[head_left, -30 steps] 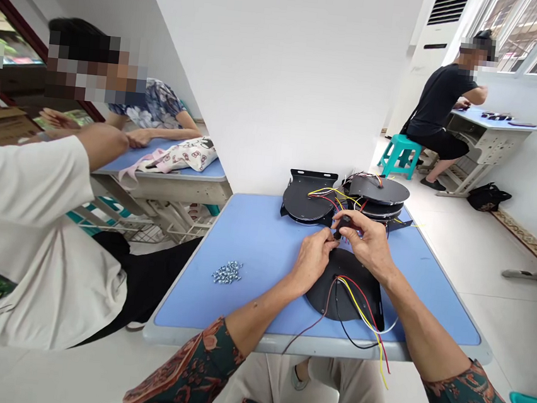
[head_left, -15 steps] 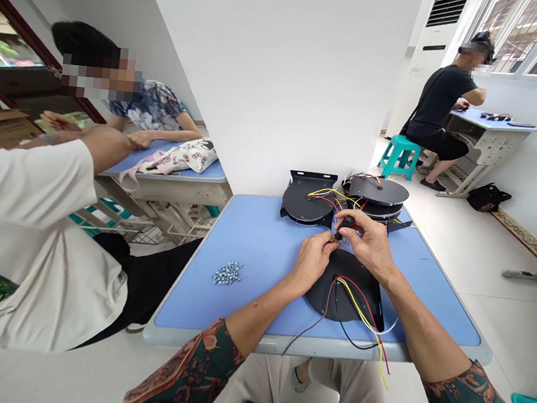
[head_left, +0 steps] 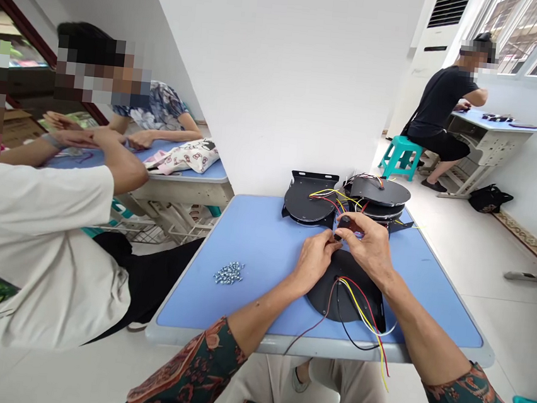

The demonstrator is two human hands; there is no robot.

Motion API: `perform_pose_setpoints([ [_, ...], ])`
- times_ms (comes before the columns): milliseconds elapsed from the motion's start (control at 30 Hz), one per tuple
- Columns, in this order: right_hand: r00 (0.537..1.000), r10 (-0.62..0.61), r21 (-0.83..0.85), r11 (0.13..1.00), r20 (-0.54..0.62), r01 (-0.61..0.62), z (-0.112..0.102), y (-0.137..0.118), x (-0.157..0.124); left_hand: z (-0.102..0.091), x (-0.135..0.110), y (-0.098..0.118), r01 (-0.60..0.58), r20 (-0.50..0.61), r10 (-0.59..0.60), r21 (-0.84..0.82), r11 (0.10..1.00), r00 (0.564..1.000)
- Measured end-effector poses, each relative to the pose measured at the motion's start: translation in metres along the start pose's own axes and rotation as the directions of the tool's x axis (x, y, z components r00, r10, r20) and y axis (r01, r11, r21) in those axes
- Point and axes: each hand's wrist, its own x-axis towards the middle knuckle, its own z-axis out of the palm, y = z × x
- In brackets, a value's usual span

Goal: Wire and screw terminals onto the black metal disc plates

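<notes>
A round black plate (head_left: 349,298) lies on the blue table (head_left: 263,252) in front of me, with red, yellow, black and white wires (head_left: 370,328) trailing off the near edge. Above its far rim my right hand (head_left: 368,246) is closed on a small black part (head_left: 342,224). My left hand (head_left: 315,260) pinches at the same part from the left; what its fingertips hold is too small to name. Both hands touch at the fingertips.
A pile of small silver screws (head_left: 228,272) lies left of my hands. A black bracket plate (head_left: 309,199) and a stack of wired black plates (head_left: 378,196) stand at the table's far edge. A person in white sits close on the left; others work at other desks.
My hands have stayed at the small black part with only slight finger shifts. The person on the left has moved an arm forward onto the neighbouring desk.
</notes>
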Motion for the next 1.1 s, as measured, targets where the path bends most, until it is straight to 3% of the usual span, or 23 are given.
perform_pose_setpoints([
  [167,0.997,0.029,0.037,0.999,0.070,-0.032,-0.0025,0.0024,0.0017,-0.0010,-0.0015,0.0016,0.036,0.002,-0.036,0.015,0.999,0.999],
  [300,0.993,0.049,0.052,0.997,0.109,-0.055,-0.0043,-0.0005,0.0016,-0.0029,-0.0020,0.0010,-0.027,0.050,0.024,0.062,0.998,0.998],
  [633,1.000,0.018,-0.044,0.999,0.022,-0.017,-0.0016,-0.0057,-0.0004,-0.0020,-0.0001,0.0021,-0.046,0.049,0.043,0.060,0.997,0.998],
  [867,0.993,-0.018,0.095,0.995,0.120,0.007,-0.0036,-0.0032,0.0003,-0.0020,-0.0016,0.0039,-0.003,0.034,0.002,0.053,0.999,0.999],
  [1100,0.997,0.043,-0.019,0.999,0.070,-0.041,-0.0048,-0.0074,0.0000,-0.0030,-0.0016,0.0029,-0.023,0.035,0.021,0.056,0.998,0.999],
])
